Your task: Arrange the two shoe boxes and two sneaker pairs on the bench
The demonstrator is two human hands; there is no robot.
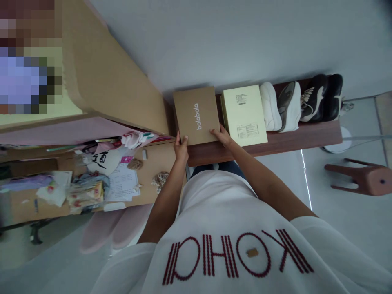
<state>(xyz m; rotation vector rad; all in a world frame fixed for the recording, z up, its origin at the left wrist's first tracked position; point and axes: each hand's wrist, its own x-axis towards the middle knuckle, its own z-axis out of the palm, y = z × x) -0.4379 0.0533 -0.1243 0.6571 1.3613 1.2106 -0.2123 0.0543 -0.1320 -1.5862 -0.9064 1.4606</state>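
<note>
Head view: we hold tan cardboard balabola box (pixel 196 115) at near edge, left hand (pixel 181 149) and right hand (pixel 221 136) both grasping it; long axis runs away from us; pale yellow box (pixel 244 115) just beyond right hand.

Left arm (pixel 163 204) and right arm (pixel 263 183) bare, reaching forward, converging; left hand (pixel 181 149) and right hand (pixel 222 136) a little apart, wrists bent, fingers closed in a grip, left hand slightly lower.

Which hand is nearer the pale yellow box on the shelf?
The right hand, at the near right corner of the tan balabala box, just beside the pale yellow box. The left hand is farther, at that tan box's near left corner.
</note>
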